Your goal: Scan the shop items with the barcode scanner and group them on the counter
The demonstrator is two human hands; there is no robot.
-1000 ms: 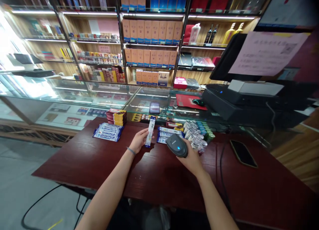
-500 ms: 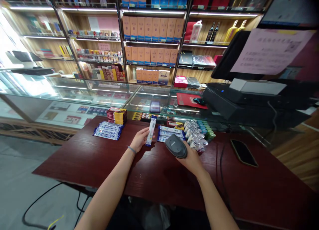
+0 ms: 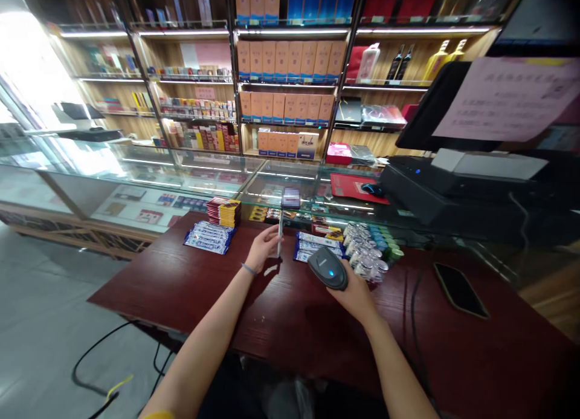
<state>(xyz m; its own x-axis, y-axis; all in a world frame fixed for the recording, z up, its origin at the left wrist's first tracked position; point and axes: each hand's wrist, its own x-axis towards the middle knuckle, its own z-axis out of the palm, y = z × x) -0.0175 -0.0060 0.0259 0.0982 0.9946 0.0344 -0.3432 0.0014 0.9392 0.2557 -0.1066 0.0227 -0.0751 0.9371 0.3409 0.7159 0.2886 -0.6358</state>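
Observation:
Between the fingers of my left hand (image 3: pixel 263 250) is a slim blue-and-white wrapped snack bar (image 3: pixel 280 236), held upright and turned nearly edge-on above the table. My right hand (image 3: pixel 356 295) grips a dark grey barcode scanner (image 3: pixel 328 268), its blue light lit and its head pointing left toward the bar. Behind the scanner lies a stack of matching blue-and-white bars (image 3: pixel 319 245), partly covered by it. Another pile of such bars (image 3: pixel 209 236) rests at the left, in front of stacked red-and-yellow packets (image 3: pixel 223 212).
Several small silver-lidded bottles (image 3: pixel 365 250) stand right of the bars, beside green-lidded ones. A phone (image 3: pixel 461 289) lies on the dark red table (image 3: pixel 290 328) at the right. Behind runs a glass counter (image 3: pixel 203 165), with a monitor (image 3: pixel 435 104) at the right.
My left hand has turned the snack bar from its broad printed face to nearly edge-on. A blue light now shows on the scanner. The whole view has shifted slightly.

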